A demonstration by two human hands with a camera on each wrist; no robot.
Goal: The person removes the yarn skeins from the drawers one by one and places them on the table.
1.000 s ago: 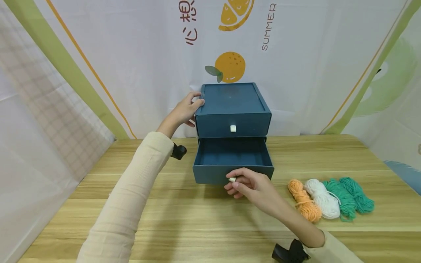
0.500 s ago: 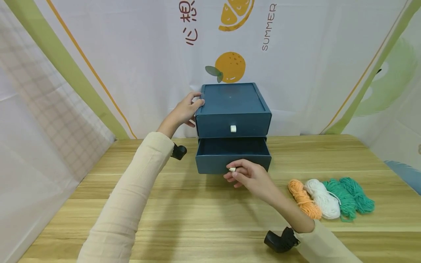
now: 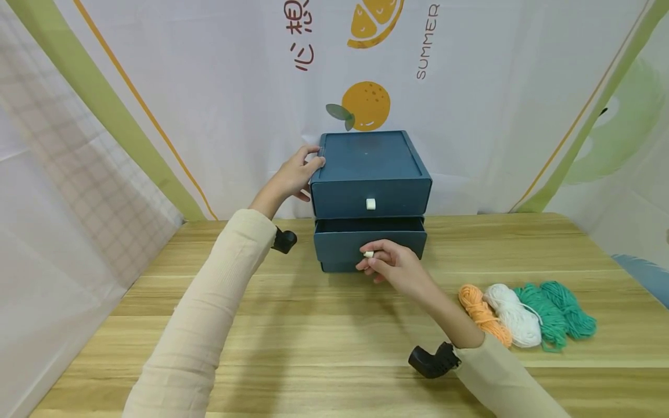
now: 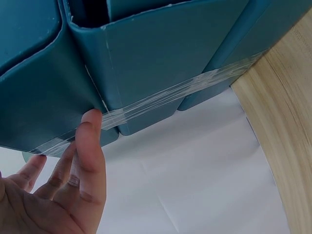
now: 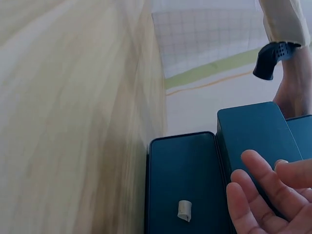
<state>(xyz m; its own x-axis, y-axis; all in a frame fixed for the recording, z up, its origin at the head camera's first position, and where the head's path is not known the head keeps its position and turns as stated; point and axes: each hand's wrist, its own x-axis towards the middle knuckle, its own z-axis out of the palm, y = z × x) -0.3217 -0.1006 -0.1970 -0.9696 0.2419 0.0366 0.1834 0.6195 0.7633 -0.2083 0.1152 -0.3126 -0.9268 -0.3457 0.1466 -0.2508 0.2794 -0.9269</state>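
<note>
A dark blue drawer cabinet point(image 3: 366, 155) stands at the back of the table. Its middle drawer point(image 3: 334, 247) is pulled out a little, and the top drawer is closed. My right hand point(image 3: 399, 268) pinches the small white knob point(image 3: 369, 254) on the middle drawer's front. In the right wrist view the bottom drawer point(image 5: 180, 163) with its own white knob point(image 5: 184, 210) lies close to the tabletop. My left hand point(image 3: 294, 174) steadies the cabinet's upper left edge. The left wrist view has its extended fingers point(image 4: 90, 151) against the side wall, by a strip of clear tape point(image 4: 170, 95).
Right of the cabinet lie an orange yarn skein point(image 3: 483, 318), a white one point(image 3: 514, 318) and two green skeins point(image 3: 546, 316) side by side on the wooden table point(image 3: 313, 360). A white printed curtain point(image 3: 235, 104) hangs right behind the cabinet.
The middle drawer has slid inward, away from me, with my right hand moving along on its knob. Less of the drawer's inside shows. My left hand has stayed in place.
</note>
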